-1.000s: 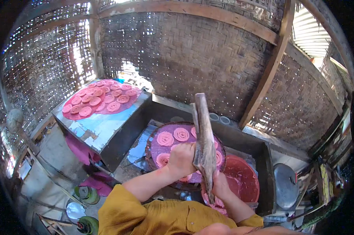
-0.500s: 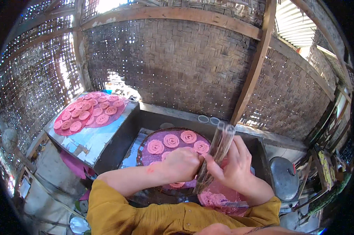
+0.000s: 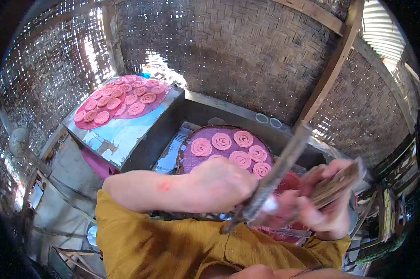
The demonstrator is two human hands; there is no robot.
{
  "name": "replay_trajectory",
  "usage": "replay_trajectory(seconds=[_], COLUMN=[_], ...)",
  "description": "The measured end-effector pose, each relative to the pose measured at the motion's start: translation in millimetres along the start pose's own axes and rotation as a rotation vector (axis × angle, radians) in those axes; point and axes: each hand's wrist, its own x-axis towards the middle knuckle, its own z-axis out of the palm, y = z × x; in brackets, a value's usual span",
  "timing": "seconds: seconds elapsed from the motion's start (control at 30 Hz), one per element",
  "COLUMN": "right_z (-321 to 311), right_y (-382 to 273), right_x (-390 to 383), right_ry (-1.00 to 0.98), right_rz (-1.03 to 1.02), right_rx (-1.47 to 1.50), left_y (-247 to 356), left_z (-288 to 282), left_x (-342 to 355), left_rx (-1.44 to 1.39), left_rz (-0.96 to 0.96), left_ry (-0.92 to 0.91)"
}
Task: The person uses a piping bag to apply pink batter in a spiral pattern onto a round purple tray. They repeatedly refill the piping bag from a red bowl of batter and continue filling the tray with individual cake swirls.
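Note:
My left hand [image 3: 224,186] is closed round a long, greyish wooden bar [image 3: 282,167] that slants up to the right in front of my chest. Apart from it, my right hand [image 3: 328,214] grips a shorter-looking brown wooden piece [image 3: 342,181]; its fingers are smeared by motion. Behind my left wrist lies a round tray with a purple sheet [image 3: 207,162], bearing several pink coiled dough rosettes [image 3: 221,141]. Below the two wooden pieces sits a red basin [image 3: 291,179], partly hidden by my hands, with pink dough in it and a flat blade-like tool [image 3: 291,232] across it.
At the left, a pale blue-topped box [image 3: 112,144] carries round sheets covered with pink rosettes [image 3: 113,103]. A dark trough wall [image 3: 198,111] surrounds the tray. Two small rings [image 3: 268,121] lie on the ledge below the woven wall [image 3: 247,60]. A wooden post [image 3: 331,69] rises at the right.
The wooden pieces were together between my hands; now they are apart, one in each. My right hand has moved right and lower. The view has shifted, so the tray appears higher.

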Motion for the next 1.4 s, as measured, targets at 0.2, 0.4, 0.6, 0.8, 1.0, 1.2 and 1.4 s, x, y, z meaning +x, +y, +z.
replay_trajectory(seconds=[0.2, 0.4, 0.6, 0.8, 1.0, 1.2, 1.4], right_z=[-93, -83, -106, -83, -26, 81, 38], right_y=[26, 29, 36, 52, 85, 137, 162], right_x=[-28, -40, -47, -32, -39, -85, -94], right_ry=[0.377, 0.538, 0.586, 1.115, 1.196, 0.651, 0.172], right_rz=[0.202, 0.025, -0.06, -0.236, -0.23, 0.134, 0.172], right_rx=[0.01, 0.054, 0.115, 0.11, 0.431, 0.789, -0.073], left_y=[-71, -83, -77, -76, -77, -74, -93], left_z=[45, 89, 88, 88, 108, 105, 118], left_x=[-68, -38, -27, -20, -3, -15, -83], left_rx=[-0.422, -1.14, -1.061, -1.003, -1.47, -1.729, -1.607], left_rz=[0.009, 0.029, 0.012, -0.043, -0.106, 0.392, 0.331], left_ry=[0.448, 0.329, 0.302, 0.303, 0.284, 0.908, 0.958])
